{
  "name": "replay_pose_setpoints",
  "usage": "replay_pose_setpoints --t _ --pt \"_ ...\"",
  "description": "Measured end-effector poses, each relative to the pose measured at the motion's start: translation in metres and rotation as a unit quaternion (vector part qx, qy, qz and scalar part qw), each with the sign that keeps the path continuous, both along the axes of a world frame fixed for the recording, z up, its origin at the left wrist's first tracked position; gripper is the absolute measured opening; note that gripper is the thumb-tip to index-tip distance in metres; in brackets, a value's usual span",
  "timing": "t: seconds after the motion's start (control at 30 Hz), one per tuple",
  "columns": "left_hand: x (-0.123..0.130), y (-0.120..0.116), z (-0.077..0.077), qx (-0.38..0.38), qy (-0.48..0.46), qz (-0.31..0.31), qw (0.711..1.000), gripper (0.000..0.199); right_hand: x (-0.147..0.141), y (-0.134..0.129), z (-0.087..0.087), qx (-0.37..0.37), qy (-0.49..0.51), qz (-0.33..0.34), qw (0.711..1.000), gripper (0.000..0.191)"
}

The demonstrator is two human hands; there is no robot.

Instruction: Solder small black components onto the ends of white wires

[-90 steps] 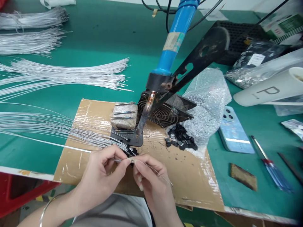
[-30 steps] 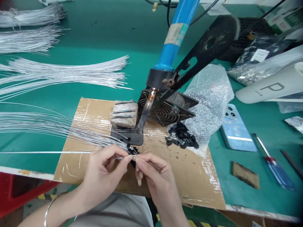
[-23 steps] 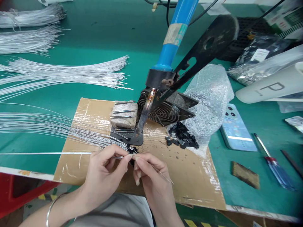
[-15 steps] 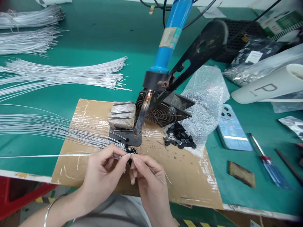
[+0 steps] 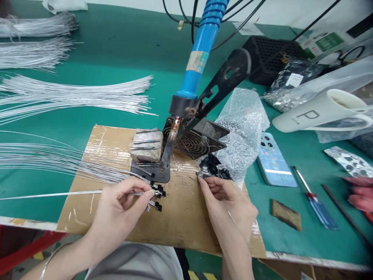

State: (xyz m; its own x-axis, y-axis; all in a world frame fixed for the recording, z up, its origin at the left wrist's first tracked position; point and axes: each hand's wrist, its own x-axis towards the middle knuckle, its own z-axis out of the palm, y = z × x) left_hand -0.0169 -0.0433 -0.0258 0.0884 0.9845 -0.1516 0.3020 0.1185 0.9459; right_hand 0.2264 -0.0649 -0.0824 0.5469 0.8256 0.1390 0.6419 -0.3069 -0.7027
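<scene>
My left hand (image 5: 124, 204) pinches the end of a thin white wire (image 5: 67, 194), which runs off to the left. Beside its fingertips lie small black connectors (image 5: 159, 190) on the ends of other wires. A spread of these wires (image 5: 58, 157) passes behind the hand. My right hand (image 5: 225, 200) is over the cardboard, thumb and forefinger closed on a small black piece (image 5: 199, 174) with a shiny side. Right behind those fingers is a pile of similar black pieces (image 5: 212, 164) at the mouth of a bubble-wrap bag (image 5: 240, 120).
A blue-handled soldering iron (image 5: 190, 77) slants down over the cardboard (image 5: 186, 217), beside a small fan (image 5: 190, 144) and a pale block (image 5: 145, 151). At right are a phone (image 5: 275, 161), a screwdriver (image 5: 316, 202), a mug (image 5: 309, 112) and a blurred red-pink shape (image 5: 361, 192).
My right hand has left the left hand and moved right to the black pieces, closing on one. My left hand stays by the wire ends. The view has shifted slightly.
</scene>
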Motion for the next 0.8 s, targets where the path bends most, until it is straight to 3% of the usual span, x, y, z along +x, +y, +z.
replay_pose_setpoints --t 0.3,0.47,0.8 --pt "0.003 0.005 0.002 0.015 -0.012 0.000 1.000 0.012 -0.009 -0.015 -0.008 0.093 -0.080 0.070 0.990 0.017" --pt "0.003 0.005 0.004 0.016 -0.020 0.005 1.000 0.011 -0.014 -0.022 -0.012 0.075 0.079 -0.021 0.994 0.022" --pt "0.002 0.006 0.003 0.007 -0.034 0.006 0.999 0.011 -0.032 -0.017 0.017 0.128 0.244 -0.036 0.961 0.011"
